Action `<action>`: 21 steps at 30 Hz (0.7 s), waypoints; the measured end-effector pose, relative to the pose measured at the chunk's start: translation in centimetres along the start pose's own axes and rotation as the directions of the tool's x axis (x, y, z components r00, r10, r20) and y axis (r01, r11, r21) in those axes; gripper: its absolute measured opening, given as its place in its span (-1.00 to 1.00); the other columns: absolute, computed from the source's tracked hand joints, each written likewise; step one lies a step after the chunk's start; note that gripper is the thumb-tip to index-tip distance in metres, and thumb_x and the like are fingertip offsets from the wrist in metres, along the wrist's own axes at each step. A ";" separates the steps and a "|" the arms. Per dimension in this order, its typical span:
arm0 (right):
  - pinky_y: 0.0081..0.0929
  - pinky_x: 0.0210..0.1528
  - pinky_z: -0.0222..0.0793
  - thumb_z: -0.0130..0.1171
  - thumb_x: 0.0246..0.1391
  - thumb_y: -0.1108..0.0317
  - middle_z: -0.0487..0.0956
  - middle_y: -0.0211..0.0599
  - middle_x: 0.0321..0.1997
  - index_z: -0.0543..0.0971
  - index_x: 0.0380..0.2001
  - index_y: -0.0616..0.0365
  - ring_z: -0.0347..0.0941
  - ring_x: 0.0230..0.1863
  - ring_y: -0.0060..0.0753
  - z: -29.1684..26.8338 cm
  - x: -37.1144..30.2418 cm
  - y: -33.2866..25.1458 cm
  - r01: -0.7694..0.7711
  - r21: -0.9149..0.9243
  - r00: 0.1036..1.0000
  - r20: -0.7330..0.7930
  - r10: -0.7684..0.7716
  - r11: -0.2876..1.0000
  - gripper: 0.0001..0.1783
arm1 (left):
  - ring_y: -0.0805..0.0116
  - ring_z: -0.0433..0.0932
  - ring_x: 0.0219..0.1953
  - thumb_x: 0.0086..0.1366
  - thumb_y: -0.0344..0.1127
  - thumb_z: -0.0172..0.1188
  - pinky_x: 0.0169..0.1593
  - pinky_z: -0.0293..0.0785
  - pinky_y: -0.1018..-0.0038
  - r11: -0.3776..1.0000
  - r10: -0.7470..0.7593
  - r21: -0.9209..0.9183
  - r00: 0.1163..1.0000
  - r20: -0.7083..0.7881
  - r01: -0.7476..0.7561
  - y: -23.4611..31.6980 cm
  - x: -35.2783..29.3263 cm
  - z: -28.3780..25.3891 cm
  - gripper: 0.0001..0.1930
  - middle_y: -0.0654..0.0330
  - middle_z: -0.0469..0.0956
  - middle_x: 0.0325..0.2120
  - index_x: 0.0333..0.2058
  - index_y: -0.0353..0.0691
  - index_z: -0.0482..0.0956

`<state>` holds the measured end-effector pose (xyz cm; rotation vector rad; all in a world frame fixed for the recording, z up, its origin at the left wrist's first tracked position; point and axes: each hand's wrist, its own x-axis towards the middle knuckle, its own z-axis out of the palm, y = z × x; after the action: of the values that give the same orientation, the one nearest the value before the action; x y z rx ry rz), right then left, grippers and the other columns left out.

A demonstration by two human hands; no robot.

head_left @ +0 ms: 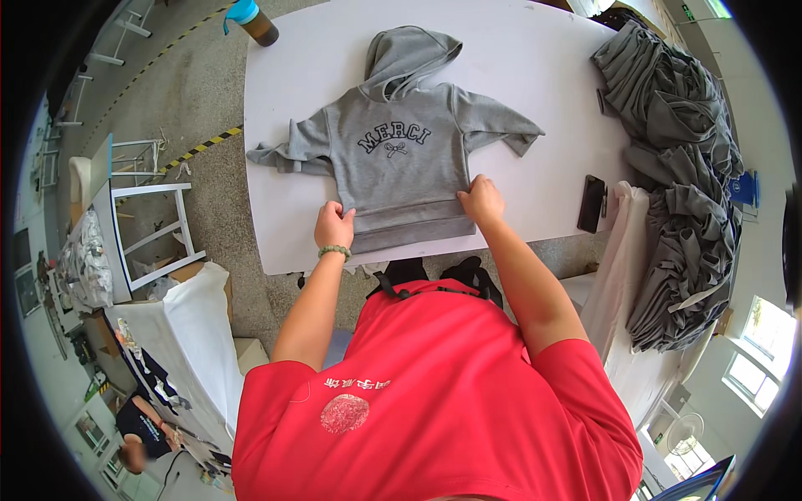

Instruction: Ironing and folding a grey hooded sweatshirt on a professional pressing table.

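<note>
While a bottle [266, 32] sits at the far left corner of the table [309, 83], the hoodie [397, 177] lies flat in the middle, with its hood [409, 54] to the far side and its hem [418, 230] to the near side. The left hand [334, 225] is closed, thumb and fingers pinching the hoodie's left edge by the hem. The right hand [482, 201] pinches the right edge, a bit farther up. To do this well, I think both hands should sit level and pull softly by the same amount, so the hem stays straight and the cloth does not stretch. To the right are a phone [592, 204] and a big grey pile [668, 92].

Some bits are hard to see. At the near left, a person [146, 422] looks small and bent. The left sleeve [309, 142] is twisted, so its cuff is hard to find. Some fingers are tucked away, so I cannot tell how tight they hold. I cannot tell if the lines by the hem are folds or seams. At the right, the pile is too bunched to count its pieces.
</note>
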<state>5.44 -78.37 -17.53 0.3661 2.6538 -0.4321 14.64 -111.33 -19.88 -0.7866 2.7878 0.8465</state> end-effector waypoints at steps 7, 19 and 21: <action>-0.07 -0.06 0.56 0.38 0.02 0.19 0.72 -0.07 -0.27 0.61 -0.31 0.25 0.66 -0.16 0.05 -3.2 -0.4 -0.2 0.068 0.158 0.997 -0.053 -0.061 0.985 -0.67 | 0.29 0.52 -0.47 0.34 -0.14 0.40 -0.33 0.54 0.27 0.906 -0.084 -0.422 0.992 -0.099 0.035 1.2 -0.8 -3.2 -0.67 0.17 0.55 -0.44 -0.26 -0.26 0.49; -0.12 0.01 0.58 0.35 0.11 0.12 0.73 -0.03 -0.19 0.61 -0.04 0.23 0.68 -0.11 0.01 3.2 -6.2 5.8 0.016 0.482 1.000 0.005 -0.022 0.876 -0.54 | 0.30 0.58 -0.39 0.30 -0.11 0.45 -0.20 0.55 0.34 0.897 -0.240 -0.343 0.958 0.157 0.281 -9.7 -5.0 2.8 -0.62 0.11 0.61 -0.44 -0.26 -0.32 0.55; -0.08 0.04 0.57 0.35 0.13 0.08 0.73 -0.05 -0.15 0.61 0.00 0.19 0.67 -0.07 0.05 2.4 -8.3 8.4 -0.035 0.494 0.999 -0.016 0.049 0.869 -0.51 | 0.18 0.65 -0.29 0.29 -0.05 0.45 -0.11 0.57 0.21 0.952 -0.163 -0.213 0.952 0.259 0.221 -5.5 -5.0 2.7 -0.57 0.02 0.67 -0.37 -0.20 -0.35 0.59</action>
<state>16.21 -73.08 -17.92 0.5832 2.5236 -1.1066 21.70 -111.57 -23.48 -0.9079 2.3828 1.1691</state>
